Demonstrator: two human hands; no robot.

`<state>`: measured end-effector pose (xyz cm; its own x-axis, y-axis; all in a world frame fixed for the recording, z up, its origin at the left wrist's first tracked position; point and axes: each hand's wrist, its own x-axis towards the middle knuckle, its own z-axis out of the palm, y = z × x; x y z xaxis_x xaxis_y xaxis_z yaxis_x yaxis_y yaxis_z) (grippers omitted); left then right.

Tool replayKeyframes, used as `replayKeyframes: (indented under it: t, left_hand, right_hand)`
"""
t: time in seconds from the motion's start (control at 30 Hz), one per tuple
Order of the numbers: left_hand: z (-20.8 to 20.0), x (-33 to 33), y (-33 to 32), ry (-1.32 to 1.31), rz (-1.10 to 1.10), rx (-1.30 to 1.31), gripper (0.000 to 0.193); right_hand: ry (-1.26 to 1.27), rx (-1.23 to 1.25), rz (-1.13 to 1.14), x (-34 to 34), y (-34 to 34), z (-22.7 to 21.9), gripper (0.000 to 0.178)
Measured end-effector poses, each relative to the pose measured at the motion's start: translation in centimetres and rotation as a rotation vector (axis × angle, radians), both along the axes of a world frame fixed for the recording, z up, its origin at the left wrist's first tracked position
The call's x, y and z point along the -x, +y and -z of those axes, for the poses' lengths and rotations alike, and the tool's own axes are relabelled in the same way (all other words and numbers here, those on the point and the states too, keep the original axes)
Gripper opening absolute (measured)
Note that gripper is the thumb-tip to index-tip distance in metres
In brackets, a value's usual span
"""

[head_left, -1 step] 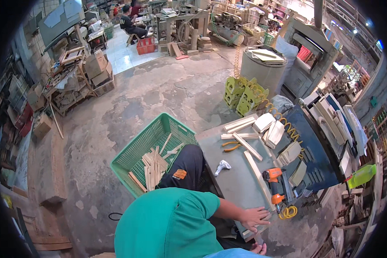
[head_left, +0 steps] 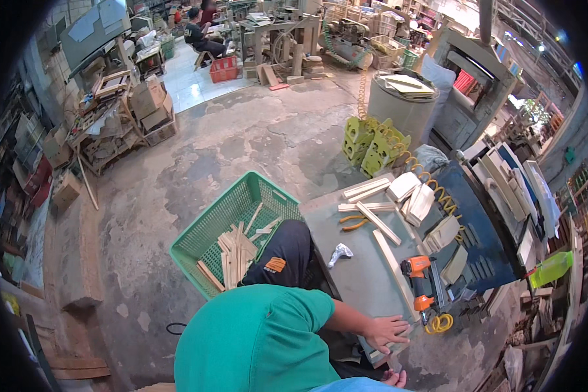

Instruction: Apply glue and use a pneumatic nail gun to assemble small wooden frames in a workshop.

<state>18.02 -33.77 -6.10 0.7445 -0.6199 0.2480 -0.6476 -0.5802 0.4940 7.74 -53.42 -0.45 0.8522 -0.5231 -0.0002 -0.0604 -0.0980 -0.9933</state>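
My left hand point(head_left: 385, 332) lies palm down at the near end of the work table point(head_left: 356, 291), fingers outstretched. Under and beside it shows the end of a pale wood strip point(head_left: 377, 355). Just below, my right hand point(head_left: 394, 378) is partly cut off by my clothing, its fingers closed around a thin greyish flat piece point(head_left: 394, 363) whose kind I cannot make out. Past my left hand rest an orange and black nail gun point(head_left: 419, 282) and a long wood strip point(head_left: 394, 271). A crumpled white item point(head_left: 340, 253) and orange-handled pliers point(head_left: 354, 223) lie farther back.
A green plastic crate point(head_left: 199, 232) with wood strips stands left of my knee. Shaped wood blocks point(head_left: 419, 201) sit at the table's far side, near a coiled yellow air hose point(head_left: 447, 202). Beyond are yellow-green frames point(head_left: 375, 147) and a grey drum point(head_left: 398, 108). A person point(head_left: 202, 39) sits far off.
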Motion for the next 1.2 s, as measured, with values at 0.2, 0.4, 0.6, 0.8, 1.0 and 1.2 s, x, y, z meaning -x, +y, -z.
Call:
replayKeyframes:
  t: [0.2, 0.4, 0.6, 0.8, 1.0, 1.2]
  left_hand:
    - [-0.4, 4.9, 1.3, 0.013, 0.154, 0.002, 0.094]
    - [-1.0, 8.5, 2.9, 0.17, 0.309, 0.055, 0.072]
    - [0.0, 4.4, -1.1, 0.154, -0.183, 0.288, 0.064]
    - [-4.3, -1.8, -6.2, 0.659, -0.386, 0.389, 0.082]
    - [-2.6, -3.9, -5.9, 0.897, -0.511, 0.611, 0.08]
    - [-4.1, -1.8, -4.4, 0.92, -0.437, 0.651, 0.071]
  right_hand:
    - [-0.374, 0.198, -0.109, -2.1, -3.8, 5.8, 0.023]
    - [-0.056, -0.251, -0.065, -1.1, -1.1, 0.5, 0.029]
    - [-0.02, -0.367, -0.073, 0.0, -1.3, -0.1, 0.032]
    - [0.0, -0.372, -0.031, 3.5, -0.6, -3.3, 0.033]
    - [-0.026, -0.372, -0.042, 3.2, -1.0, -2.5, 0.03]
    - [-0.047, -0.353, -0.039, 2.2, -2.0, 0.3, 0.029]
